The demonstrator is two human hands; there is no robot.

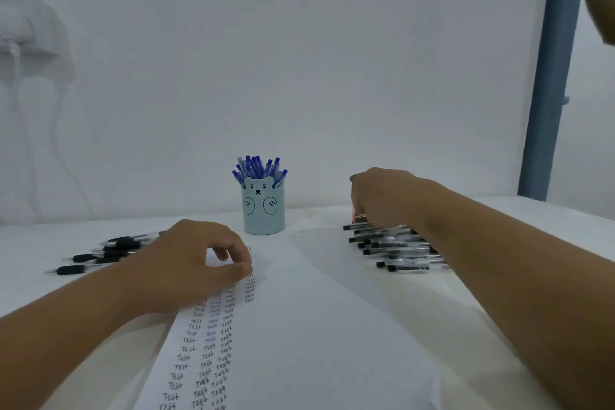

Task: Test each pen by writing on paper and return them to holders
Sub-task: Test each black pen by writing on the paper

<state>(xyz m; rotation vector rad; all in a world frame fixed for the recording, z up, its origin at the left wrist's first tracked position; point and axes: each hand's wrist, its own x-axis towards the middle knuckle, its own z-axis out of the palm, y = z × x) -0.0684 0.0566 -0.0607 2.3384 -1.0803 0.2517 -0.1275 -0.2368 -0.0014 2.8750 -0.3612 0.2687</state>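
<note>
A white paper sheet (309,326) lies in front of me, with columns of the word "Test" down its left side. My left hand (196,263) rests on the sheet's upper left part with loosely curled fingers and holds no pen. My right hand (382,196) reaches to the far right, fingers bent down over a small red object (354,214) that it mostly hides. Just below it lies a pile of black-capped pens (396,248). What the right fingers grip is hidden. A light blue bear-faced holder (264,210) full of blue pens (258,168) stands at the back centre.
Several black-grip pens (100,255) lie loose on the table at the left. A white wall rises right behind the table, and a blue post (549,83) stands at the right. A white fixture with cables (23,30) hangs on the left wall.
</note>
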